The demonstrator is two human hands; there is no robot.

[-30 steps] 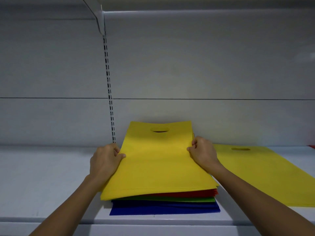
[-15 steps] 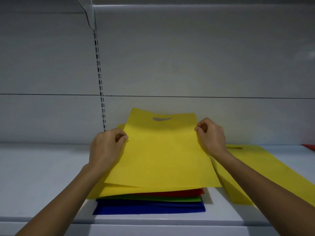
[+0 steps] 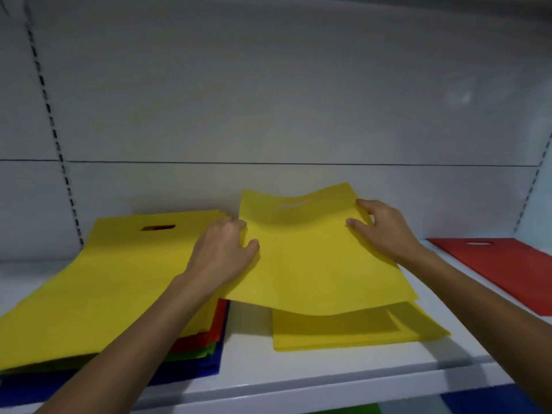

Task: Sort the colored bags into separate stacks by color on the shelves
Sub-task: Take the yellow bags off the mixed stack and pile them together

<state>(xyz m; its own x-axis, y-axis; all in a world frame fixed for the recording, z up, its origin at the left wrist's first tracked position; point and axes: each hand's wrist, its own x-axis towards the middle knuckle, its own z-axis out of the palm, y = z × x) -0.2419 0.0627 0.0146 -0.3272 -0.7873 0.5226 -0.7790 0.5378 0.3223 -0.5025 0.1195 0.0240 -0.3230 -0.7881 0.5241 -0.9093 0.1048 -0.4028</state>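
- Gripping a yellow bag (image 3: 313,264) by its two side edges, both hands hold it slightly raised. Its near edge hangs over a second yellow bag (image 3: 358,333), which lies flat on the white shelf (image 3: 298,380).
- The left hand (image 3: 221,258) pinches the bag's 9 o'clock edge, thumb on top and fingers curled at the edge.
- The right hand (image 3: 385,231) grasps the 3 o'clock edge near the far corner, fingertips on the upper face.
- At 9 o'clock of the held bag sits a mixed pile (image 3: 104,279). Yellow is on top, its handle slot toward 12 o'clock. Red, green and blue layers show at the near edge.
- At 3 o'clock, apart from the yellow bags, a red bag (image 3: 507,270) lies flat on the same shelf.
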